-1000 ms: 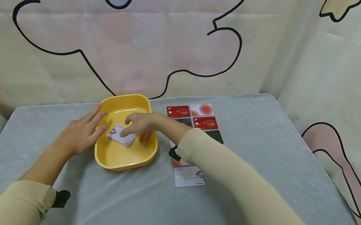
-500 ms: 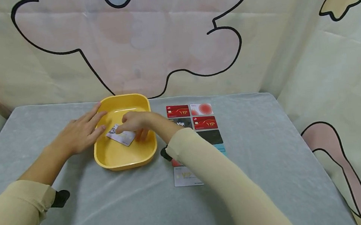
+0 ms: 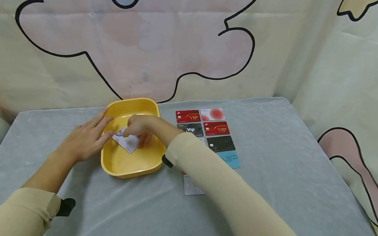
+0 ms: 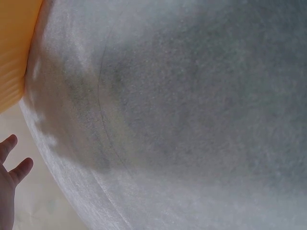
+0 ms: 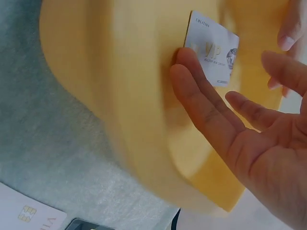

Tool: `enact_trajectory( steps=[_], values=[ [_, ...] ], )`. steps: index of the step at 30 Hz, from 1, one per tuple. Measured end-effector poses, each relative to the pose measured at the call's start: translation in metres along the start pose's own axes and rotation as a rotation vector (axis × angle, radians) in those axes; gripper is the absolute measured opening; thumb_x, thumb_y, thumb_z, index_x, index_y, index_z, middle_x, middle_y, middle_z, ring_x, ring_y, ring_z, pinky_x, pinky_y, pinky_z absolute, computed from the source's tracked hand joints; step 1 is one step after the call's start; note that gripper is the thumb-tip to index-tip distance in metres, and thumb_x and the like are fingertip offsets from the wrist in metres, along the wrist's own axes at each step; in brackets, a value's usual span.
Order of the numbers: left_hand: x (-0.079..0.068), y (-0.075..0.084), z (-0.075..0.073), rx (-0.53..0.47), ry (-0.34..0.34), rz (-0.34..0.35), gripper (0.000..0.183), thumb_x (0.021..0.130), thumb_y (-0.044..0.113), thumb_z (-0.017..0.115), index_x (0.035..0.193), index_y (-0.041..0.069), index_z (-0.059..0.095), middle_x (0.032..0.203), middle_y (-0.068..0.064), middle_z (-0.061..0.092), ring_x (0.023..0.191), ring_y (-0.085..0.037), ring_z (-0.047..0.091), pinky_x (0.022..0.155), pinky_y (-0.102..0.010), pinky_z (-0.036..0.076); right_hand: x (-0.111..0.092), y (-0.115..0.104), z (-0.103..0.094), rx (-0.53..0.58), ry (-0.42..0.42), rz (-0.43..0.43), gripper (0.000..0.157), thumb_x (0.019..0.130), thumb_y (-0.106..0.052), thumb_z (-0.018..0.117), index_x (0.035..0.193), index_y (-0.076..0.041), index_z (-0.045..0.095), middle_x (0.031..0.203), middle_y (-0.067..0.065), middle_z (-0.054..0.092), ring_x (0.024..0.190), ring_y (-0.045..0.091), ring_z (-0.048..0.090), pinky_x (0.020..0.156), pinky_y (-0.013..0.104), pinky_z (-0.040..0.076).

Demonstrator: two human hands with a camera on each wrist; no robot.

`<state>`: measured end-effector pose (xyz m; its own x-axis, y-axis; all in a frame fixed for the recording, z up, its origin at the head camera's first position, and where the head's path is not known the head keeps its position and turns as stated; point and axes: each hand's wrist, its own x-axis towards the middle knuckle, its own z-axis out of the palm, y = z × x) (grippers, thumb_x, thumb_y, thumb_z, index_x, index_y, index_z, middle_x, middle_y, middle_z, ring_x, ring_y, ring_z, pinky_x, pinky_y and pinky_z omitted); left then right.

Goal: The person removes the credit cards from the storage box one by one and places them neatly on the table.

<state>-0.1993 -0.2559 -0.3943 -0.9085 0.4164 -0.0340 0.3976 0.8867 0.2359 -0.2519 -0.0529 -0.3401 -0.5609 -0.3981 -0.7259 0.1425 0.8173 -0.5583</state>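
In the head view a yellow plastic tray (image 3: pixel 135 169) sits toward the back of the table. My left hand (image 3: pixel 86 136) rests on its left rim with fingers stretched out over the edge. Inside the tray lies a whitish VIP card (image 3: pixel 125 142), set at a slant near the left wall. My right hand (image 3: pixel 142 127) reaches into the tray above the card. From the right wrist view, two long fingers of that hand touch the edge of the card (image 5: pixel 213 50), whose gold VIP print shows. Its thumb stands apart, and nothing is pinched.
Right of the tray, cards lie in two columns, among them red VIP cards (image 3: pixel 216 128), a black card (image 3: pixel 221 144) and a blue card (image 3: pixel 228 159). My right sleeve (image 3: pixel 217 177) covers part of them. A grey cloth (image 3: pixel 123 220) covers the table; a printed curtain (image 3: pixel 180 48) hangs behind.
My right hand has shifted slightly left within the tray, and the card has turned and slid a little toward the left wall. The right forearm uncovers more cards. My left hand stays put.
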Motion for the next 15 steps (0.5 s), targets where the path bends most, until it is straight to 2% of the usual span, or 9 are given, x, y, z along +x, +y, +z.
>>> enact_trajectory(
  steps=[6,15],
  values=[
    [0.001,0.001,0.000,-0.005,-0.014,-0.018,0.061,0.106,0.041,0.037,0.155,0.006,0.031,0.167,-0.014,0.006,0.140,-0.048,0.033,0.101,-0.071,0.034,0.000,-0.006,0.001,0.008,0.022,0.068,0.062,0.100,-0.018,0.058,0.155,-0.020,0.030,0.132,0.009,0.052,0.101,0.030,0.070,0.087,0.036,0.057],
    [0.000,0.000,0.001,-0.008,0.005,-0.001,0.059,0.106,0.039,0.037,0.154,0.005,0.033,0.166,-0.016,0.008,0.139,-0.048,0.034,0.101,-0.069,0.036,0.000,-0.020,0.002,-0.043,0.001,0.171,0.069,0.099,-0.018,0.060,0.158,-0.031,0.026,0.128,0.007,0.057,0.107,0.026,0.068,0.090,0.035,0.056]
  ],
)
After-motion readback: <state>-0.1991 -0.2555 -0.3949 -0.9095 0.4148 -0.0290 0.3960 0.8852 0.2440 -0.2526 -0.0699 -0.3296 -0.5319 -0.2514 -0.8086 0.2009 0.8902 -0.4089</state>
